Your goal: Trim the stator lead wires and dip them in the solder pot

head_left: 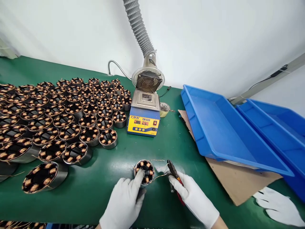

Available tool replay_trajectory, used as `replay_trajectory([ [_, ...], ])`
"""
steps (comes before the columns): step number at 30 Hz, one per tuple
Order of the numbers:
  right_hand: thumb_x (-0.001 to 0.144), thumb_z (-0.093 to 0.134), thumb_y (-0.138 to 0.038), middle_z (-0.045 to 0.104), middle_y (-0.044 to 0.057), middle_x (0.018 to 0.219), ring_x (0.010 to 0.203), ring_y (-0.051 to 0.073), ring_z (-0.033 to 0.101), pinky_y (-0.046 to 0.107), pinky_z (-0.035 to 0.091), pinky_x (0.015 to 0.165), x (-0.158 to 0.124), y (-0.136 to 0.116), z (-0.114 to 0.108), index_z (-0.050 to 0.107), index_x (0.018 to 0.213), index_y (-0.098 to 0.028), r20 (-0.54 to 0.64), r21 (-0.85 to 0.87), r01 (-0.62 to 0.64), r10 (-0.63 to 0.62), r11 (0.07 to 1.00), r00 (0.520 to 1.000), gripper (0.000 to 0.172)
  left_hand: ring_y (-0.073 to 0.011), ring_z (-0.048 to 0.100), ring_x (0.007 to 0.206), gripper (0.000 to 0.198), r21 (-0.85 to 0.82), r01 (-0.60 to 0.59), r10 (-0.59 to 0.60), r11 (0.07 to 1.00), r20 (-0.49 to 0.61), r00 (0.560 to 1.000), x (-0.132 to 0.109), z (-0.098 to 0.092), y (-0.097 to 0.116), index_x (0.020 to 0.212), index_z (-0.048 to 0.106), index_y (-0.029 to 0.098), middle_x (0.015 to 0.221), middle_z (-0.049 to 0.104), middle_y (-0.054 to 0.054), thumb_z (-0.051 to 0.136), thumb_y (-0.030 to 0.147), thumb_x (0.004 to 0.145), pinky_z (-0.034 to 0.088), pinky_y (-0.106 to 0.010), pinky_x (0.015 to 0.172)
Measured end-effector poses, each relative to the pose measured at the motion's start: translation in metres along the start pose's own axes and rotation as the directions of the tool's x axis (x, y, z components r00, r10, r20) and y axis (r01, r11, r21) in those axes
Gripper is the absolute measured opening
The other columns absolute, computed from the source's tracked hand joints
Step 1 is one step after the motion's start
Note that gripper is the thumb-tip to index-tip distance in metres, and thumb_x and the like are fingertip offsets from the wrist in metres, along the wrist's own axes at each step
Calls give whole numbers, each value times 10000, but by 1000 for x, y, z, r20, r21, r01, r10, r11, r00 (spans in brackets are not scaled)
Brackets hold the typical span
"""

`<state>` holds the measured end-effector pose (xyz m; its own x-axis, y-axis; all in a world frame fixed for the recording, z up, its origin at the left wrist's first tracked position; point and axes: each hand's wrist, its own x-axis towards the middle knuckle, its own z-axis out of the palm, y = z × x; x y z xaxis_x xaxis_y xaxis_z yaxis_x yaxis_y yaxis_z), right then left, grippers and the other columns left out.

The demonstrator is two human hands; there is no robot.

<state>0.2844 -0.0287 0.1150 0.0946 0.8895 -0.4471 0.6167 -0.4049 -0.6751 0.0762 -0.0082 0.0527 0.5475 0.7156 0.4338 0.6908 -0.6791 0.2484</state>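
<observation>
My left hand (125, 202), in a white glove, holds a motor stator (148, 168) on the green table, its index finger reaching into the ring and its thumb low at the near side. Copper coils line the stator, and thin copper wire ends (159, 176) stick out to the right. In my right hand (190, 195), also gloved, are pliers (174, 173) with red handles, their dark jaws close to the tips of those wires. Whether the jaws touch a wire I cannot tell.
Several rows of stators (69, 130) cover the left of the table (114, 171). A yellow-and-blue solder pot (143, 122) stands at the back under an exhaust hose (139, 27). On the right are blue trays (228, 124), cardboard (240, 181) and a loose white glove (281, 206).
</observation>
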Motion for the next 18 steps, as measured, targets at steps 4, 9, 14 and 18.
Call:
replay_trajectory([
  [4, 839, 342, -474, 457, -18, 576, 550, 146, 441, 257, 338, 536, -2, 1, -2, 441, 680, -202, 25, -4, -15, 15, 1000, 1000, 331, -166, 532, 496, 350, 17, -7, 7, 1000, -3, 1000, 2, 1, 0, 1207, 424, 55, 606, 570, -24, 333, 212, 908, 461, -297, 481],
  [9, 851, 347, -478, 433, -30, 565, 540, 145, 439, 247, 330, 529, -3, 3, -3, 437, 684, -208, 57, 2, -11, 11, 1000, 998, 330, -169, 531, 478, 330, 33, -7, 8, 999, -8, 1000, 4, -1, 0, 1171, 446, 61, 578, 553, -17, 312, 216, 912, 444, -291, 461],
  [14, 849, 342, -477, 422, -28, 571, 540, 142, 428, 247, 326, 527, -4, 2, -3, 416, 669, -215, 51, 1, -11, 11, 1000, 999, 327, -169, 533, 484, 332, 27, -8, 9, 1000, -10, 1000, 3, -3, 0, 1182, 436, 60, 591, 560, -19, 316, 203, 907, 434, -288, 477],
  [18, 833, 346, -487, 363, -37, 564, 512, 129, 357, 249, 302, 493, -2, 6, 5, 385, 653, -223, -16, 28, -14, 15, 1000, 1000, 323, -166, 525, 486, 340, 34, -4, 4, 999, -5, 1000, 4, -2, 0, 1194, 428, 67, 591, 563, -16, 307, 206, 908, 428, -283, 483],
])
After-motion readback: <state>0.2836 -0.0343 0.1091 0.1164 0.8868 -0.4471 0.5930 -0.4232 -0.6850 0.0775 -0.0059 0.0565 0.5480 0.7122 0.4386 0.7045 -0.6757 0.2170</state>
